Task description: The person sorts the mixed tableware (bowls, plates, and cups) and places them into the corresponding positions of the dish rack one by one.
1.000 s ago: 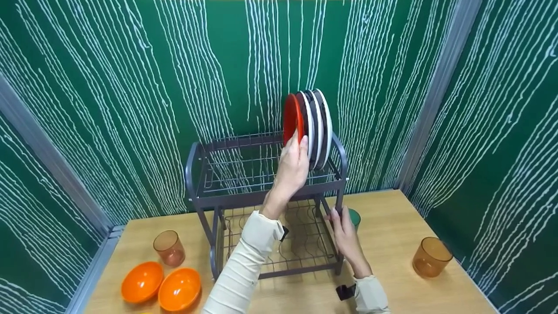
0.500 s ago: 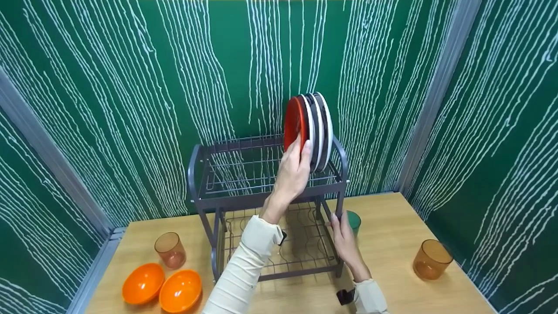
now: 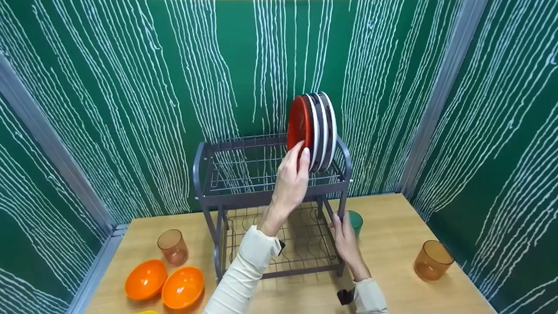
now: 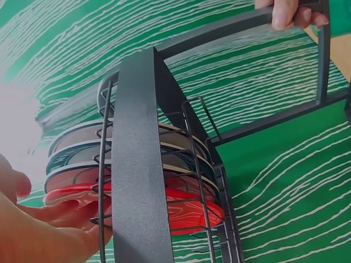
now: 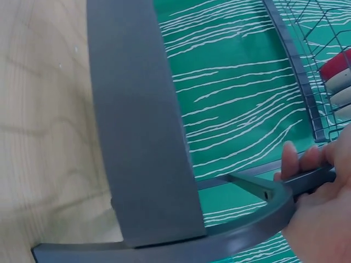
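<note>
Looking at the red plate (image 3: 296,117) first, since that's what matters here: it's standing on edge in the top tier of the dish rack (image 3: 244,199), leftmost in a row with the white-rimmed plates (image 3: 321,122) packed in beside it at 3 o'clock. Its long axis runs roughly 12 to 6, and the flat face looks toward 9. From the left hand (image 3: 291,179) the plate sits between 12 and 1 o'clock, so that's easily the nearer hand; it's touching the lower part of the plate. The grip there looks wide to me: the fingers (image 4: 60,213) stretch along the plate's face, and in the left wrist view the thumb (image 4: 22,183) seems to stand off the rim rather than clamp it. I'd say the whole thing turns on that spot, fingers against the face with neighbours tight on the other side. The right hand (image 3: 347,242) is down around 5 o'clock from the plate, well apart from it, fingers wrapped round the rack's right front post (image 3: 343,198). A green cup (image 3: 356,222) peeks out just past that hand at 1 o'clock. Elsewhere on the tabletop (image 3: 388,244), two orange bowls (image 3: 146,279) sit at 8 o'clock from the rack, and an amber glass (image 3: 433,260) at 4.
</note>
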The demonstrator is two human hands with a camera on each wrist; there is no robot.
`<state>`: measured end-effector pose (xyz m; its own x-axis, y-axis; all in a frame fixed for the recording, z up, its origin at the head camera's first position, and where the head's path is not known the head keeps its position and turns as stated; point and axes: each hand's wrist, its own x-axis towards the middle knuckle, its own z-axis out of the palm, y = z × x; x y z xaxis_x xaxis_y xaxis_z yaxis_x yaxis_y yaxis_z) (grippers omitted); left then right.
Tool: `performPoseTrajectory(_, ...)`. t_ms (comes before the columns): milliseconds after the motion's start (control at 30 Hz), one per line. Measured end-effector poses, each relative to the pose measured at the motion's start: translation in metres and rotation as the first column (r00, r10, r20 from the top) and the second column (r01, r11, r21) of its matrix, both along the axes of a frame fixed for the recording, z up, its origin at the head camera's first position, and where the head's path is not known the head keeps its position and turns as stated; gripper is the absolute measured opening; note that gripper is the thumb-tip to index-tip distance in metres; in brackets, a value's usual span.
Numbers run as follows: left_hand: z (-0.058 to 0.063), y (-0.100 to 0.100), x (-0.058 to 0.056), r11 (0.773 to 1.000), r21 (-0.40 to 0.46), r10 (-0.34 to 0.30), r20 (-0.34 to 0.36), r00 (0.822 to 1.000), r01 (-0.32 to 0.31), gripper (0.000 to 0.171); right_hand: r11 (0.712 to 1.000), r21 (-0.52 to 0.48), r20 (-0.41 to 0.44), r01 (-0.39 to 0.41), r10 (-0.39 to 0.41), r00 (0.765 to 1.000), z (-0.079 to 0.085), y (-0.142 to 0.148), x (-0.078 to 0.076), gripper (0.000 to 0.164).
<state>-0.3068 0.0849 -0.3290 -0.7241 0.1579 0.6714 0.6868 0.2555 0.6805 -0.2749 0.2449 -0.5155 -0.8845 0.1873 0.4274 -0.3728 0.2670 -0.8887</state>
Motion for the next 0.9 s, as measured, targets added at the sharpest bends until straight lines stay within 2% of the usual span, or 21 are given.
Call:
performPoseTrajectory(300, -0.009, -0.016, 0.018, 0.997, 0.072, 0.010, -0.065, 0.998, -0.006, 0.040, 0.999, 0.026, -0.021, 0.024, -0.023, 1.000, -0.004, -0.003, -0.001, 0.022)
performPoseTrajectory(533, -0.018, -0.032, 0.036, 0.997, 0.067, 0.041, -0.125, 0.991, -0.033, 0.036, 1.000, -0.003, -0.027, 0.028, -0.028, 0.999, -0.004, -0.004, -0.003, 0.022)
performPoseTrajectory(767, -0.040, -0.063, 0.067, 0.992, 0.102, 0.091, -0.180, 0.979, -0.074, 0.031, 0.999, 0.024, 0.005, 0.030, -0.030, 1.000, -0.006, -0.007, -0.003, 0.022)
performPoseTrajectory(900, -0.056, -0.078, 0.084, 0.990, 0.088, 0.130, -0.215, 0.968, -0.113, 0.029, 0.997, 0.032, -0.028, 0.066, -0.065, 0.998, -0.004, -0.005, -0.005, 0.021)
